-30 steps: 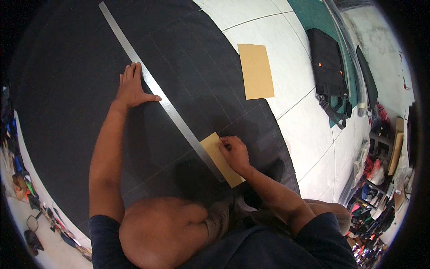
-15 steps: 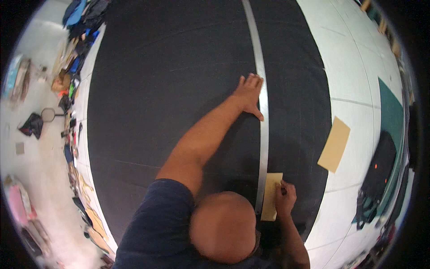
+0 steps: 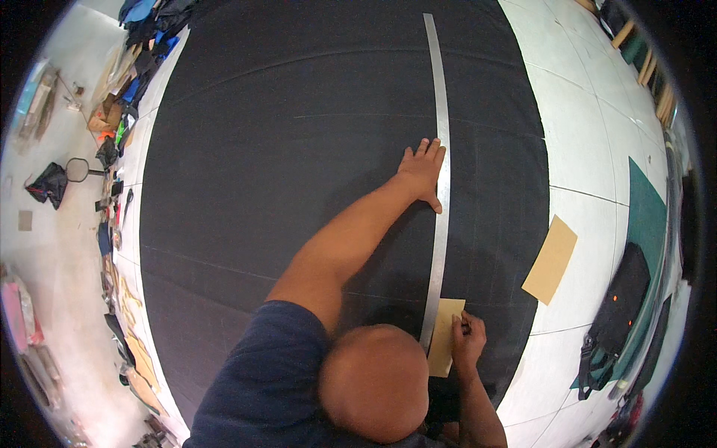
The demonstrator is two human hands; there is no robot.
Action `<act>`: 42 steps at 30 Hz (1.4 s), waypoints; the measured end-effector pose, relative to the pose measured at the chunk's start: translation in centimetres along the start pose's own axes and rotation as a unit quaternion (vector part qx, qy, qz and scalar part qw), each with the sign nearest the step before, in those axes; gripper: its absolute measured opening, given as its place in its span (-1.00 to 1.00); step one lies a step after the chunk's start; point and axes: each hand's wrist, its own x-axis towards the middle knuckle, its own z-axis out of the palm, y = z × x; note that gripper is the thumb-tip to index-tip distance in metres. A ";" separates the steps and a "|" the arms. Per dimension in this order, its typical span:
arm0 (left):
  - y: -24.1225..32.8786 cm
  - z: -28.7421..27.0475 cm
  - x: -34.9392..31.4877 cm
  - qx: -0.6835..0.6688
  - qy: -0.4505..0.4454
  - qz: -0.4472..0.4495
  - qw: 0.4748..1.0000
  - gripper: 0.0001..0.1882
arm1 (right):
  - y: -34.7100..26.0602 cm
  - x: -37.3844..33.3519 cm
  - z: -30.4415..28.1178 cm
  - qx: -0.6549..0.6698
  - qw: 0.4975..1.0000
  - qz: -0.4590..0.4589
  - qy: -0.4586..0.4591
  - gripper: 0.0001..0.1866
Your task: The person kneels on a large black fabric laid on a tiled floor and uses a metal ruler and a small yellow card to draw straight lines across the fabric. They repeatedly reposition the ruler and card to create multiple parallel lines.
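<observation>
A long metal straightedge (image 3: 441,123) lies lengthwise on a wide sheet of black cloth (image 3: 299,157). My left hand (image 3: 424,175) presses flat with spread fingers along its left edge. Beside the straightedge's near end, a tan rectangular card (image 3: 442,345) rests on the cloth. My right hand (image 3: 468,341) is at the card's right edge, fingers pinched together around something small and dark that I cannot make out. The straightedge's near end is partly hidden.
A second tan card (image 3: 550,260) straddles the cloth's right edge and the white tabletop (image 3: 586,201). Farther right, a black bag (image 3: 621,299) with straps lies on a green sheet (image 3: 646,205). Assorted items, including a black bundle (image 3: 49,185), lie along the left side.
The view has shifted, and the straightedge's far end now shows. Both hands keep nearly the same places against the straightedge and the card.
</observation>
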 end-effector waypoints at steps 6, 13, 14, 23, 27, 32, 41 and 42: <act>-0.7 0.1 -0.4 0.003 0.000 0.005 1.000 0.58 | 0.0 -0.2 0.2 -0.049 0.999 -0.010 -0.012 -0.75; -0.1 -0.4 0.1 0.015 -0.010 0.014 1.000 0.59 | 1.1 -0.4 1.1 -0.013 1.000 0.018 0.006 -0.73; -0.4 -0.2 0.3 0.001 -0.035 -0.004 0.999 0.62 | 1.4 -0.6 1.1 -0.019 1.000 0.014 0.008 -0.74; 0.7 -0.9 -0.2 0.070 -0.037 -0.051 0.996 0.67 | 0.0 -0.5 0.7 -0.021 1.000 0.003 0.011 -0.74; 0.2 -0.7 0.1 0.072 -0.041 -0.045 0.996 0.67 | -0.3 -0.5 0.6 -0.010 1.000 -0.006 0.007 -0.74; 0.0 -0.8 0.0 0.070 -0.032 -0.043 0.996 0.68 | -0.5 -0.5 0.8 0.029 0.999 -0.002 0.023 -0.75; 0.0 -0.9 -0.1 0.067 -0.032 -0.036 0.997 0.68 | -0.7 -0.3 0.4 0.018 0.999 0.034 -0.019 -0.73; 0.0 -1.0 -0.1 0.067 -0.031 -0.035 0.997 0.68 | -0.6 -0.3 0.5 0.017 0.998 0.051 -0.036 -0.70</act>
